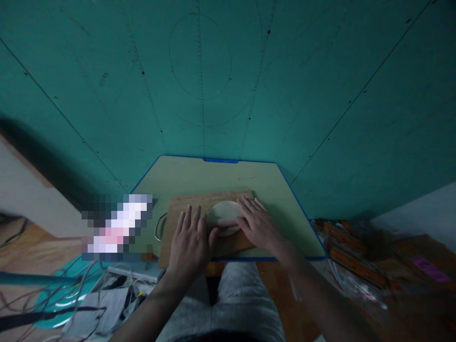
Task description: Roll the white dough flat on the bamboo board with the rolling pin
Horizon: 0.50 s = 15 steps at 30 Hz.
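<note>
A pale, round, flat piece [223, 212], which looks like a sheet of dough, lies on a wooden cutting board [178, 204]. My left hand [190, 240] is spread palm down on the board at the left edge of the round piece, its thumb pointing toward it. On the other side, my right hand [257, 221] rests flat with stretched fingers, covering the piece's right edge. A faint darker band crosses the lower part of the round piece between my hands; whether it is a fold or a thin rod under the palms, I cannot make out.
Under the board is a pale table top with a blue rim [302, 202], against a green wall [228, 85]. A metal handle [158, 228] shows at the board's left, beside a blurred-out item [121, 225]. Cables and a turquoise stool [53, 304] stand lower left; boxes [409, 266] lie right.
</note>
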### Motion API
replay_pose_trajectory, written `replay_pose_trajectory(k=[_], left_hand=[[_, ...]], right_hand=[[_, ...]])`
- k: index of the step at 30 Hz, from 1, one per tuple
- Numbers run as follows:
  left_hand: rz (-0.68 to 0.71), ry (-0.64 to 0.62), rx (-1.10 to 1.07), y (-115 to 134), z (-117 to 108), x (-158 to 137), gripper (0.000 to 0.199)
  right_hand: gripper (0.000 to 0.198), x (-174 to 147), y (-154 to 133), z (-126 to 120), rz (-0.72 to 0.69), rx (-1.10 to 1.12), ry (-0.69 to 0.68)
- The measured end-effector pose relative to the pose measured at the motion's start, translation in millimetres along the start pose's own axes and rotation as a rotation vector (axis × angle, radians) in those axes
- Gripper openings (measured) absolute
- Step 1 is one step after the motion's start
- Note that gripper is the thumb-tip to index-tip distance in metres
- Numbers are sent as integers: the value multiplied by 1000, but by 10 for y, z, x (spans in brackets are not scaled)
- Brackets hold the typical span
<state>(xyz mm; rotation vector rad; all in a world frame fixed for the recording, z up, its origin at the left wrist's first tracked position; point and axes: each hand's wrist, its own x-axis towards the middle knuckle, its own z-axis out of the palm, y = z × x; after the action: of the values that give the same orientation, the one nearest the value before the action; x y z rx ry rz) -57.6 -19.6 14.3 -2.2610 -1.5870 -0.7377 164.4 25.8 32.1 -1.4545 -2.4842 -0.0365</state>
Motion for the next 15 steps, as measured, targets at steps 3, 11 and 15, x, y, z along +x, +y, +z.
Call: replay_pose_trajectory(k=[3, 11, 15], left_hand=[[-56, -44, 12, -55, 55, 148, 49], [-137, -107, 100, -366, 217, 666, 48], [-91, -138, 53, -606, 379, 900, 40]], right_hand=[[57, 284, 59, -2, 24, -6, -70], [55, 1051, 190, 91, 89, 14, -194], [48, 1314, 230, 119, 83, -4, -203]])
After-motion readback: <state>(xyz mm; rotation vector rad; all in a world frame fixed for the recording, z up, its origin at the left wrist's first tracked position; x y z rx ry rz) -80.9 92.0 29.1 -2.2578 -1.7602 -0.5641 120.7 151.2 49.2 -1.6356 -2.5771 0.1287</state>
